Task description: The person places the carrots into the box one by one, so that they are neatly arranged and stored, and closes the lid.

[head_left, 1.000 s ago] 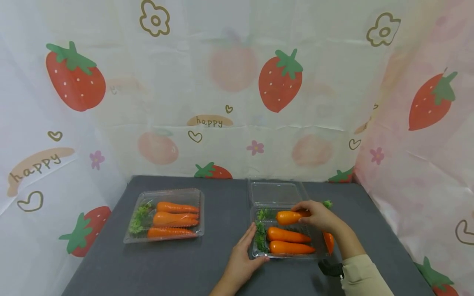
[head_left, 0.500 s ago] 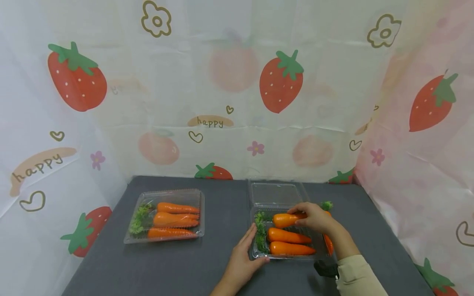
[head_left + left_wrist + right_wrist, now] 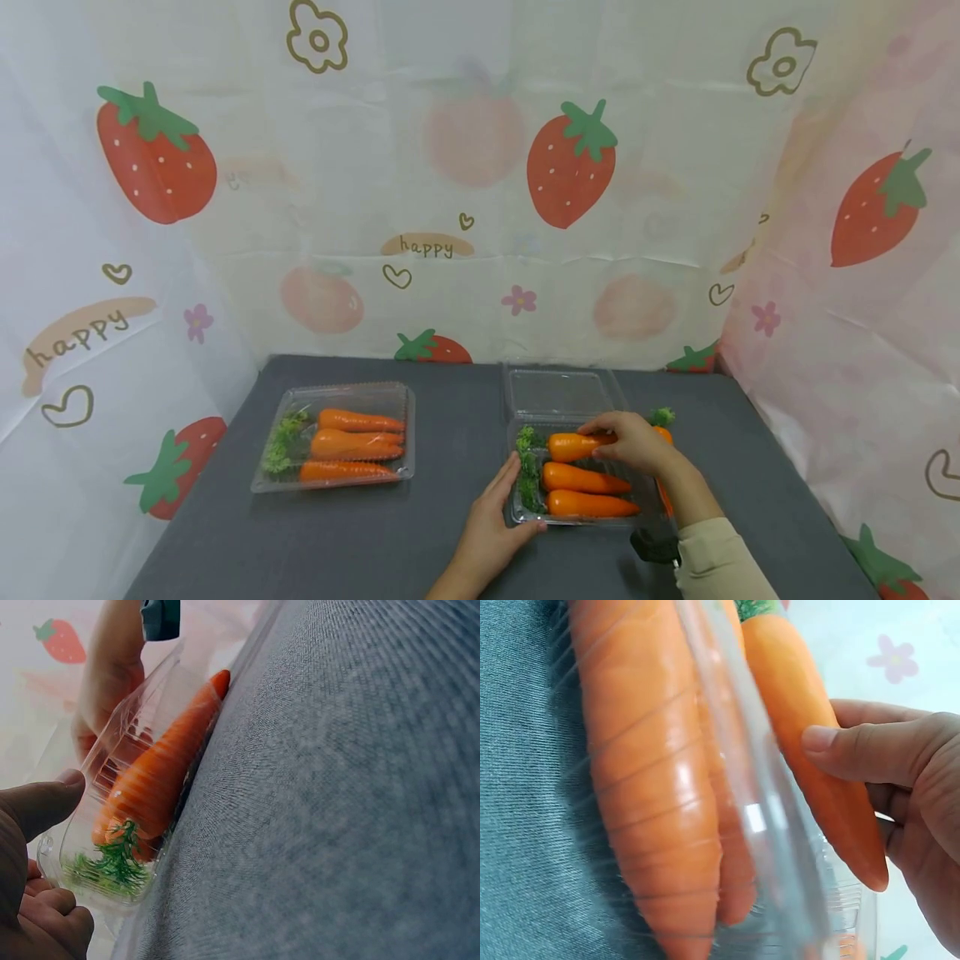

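Note:
My right hand grips an orange carrot with a leafy green top, over the back part of a clear plastic clamshell box. In the right wrist view, the thumb presses one side of this carrot and the fingers go behind it. Two more carrots lie in the box, a middle carrot and a front carrot, with green tops at the left. My left hand holds the box's front left corner, its thumb on the near wall.
A shut clear box with three carrots stands on the left of the grey table. The open lid lies behind the right box. Another carrot, with a green top, lies right of it, partly behind the right forearm.
My right hand has moved a little left with the carrot, whose thick end now lies nearer the green tops. My left hand stays at the box corner.

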The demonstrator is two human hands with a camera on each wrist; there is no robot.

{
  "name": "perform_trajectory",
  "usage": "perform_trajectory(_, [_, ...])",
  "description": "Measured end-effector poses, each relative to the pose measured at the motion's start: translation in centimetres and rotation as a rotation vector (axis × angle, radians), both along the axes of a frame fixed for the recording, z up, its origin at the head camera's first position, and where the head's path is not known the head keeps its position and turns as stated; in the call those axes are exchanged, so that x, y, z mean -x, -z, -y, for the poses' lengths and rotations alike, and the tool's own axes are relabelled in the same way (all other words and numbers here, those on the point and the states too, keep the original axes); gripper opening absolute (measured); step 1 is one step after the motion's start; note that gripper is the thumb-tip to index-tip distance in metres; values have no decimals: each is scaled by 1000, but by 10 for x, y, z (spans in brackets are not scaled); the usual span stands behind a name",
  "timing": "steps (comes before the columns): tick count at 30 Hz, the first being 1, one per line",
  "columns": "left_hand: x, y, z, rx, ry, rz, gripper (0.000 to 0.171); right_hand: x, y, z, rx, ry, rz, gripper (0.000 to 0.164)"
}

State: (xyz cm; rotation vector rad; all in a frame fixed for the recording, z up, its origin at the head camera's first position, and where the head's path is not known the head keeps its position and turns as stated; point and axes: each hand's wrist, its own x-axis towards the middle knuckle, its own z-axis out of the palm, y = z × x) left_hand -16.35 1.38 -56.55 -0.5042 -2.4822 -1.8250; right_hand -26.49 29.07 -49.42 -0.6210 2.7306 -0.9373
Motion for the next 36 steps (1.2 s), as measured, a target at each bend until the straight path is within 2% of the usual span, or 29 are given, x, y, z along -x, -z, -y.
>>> perform_trajectory(9, [0, 1, 0, -12, 2, 9, 96, -1, 5, 5, 13, 39, -11, 34])
perform_trajectory(16, [0, -1, 1, -13, 11, 15, 96, -1, 11, 6, -16, 43, -51, 33])
perform_trajectory(29, [-1, -1, 1, 2, 4, 11, 96, -3, 23, 8, -31, 89, -46, 35])
perform_trajectory(36, [0, 1, 0, -1, 0, -26, 95, -2, 25, 9, -43, 88, -53, 34])
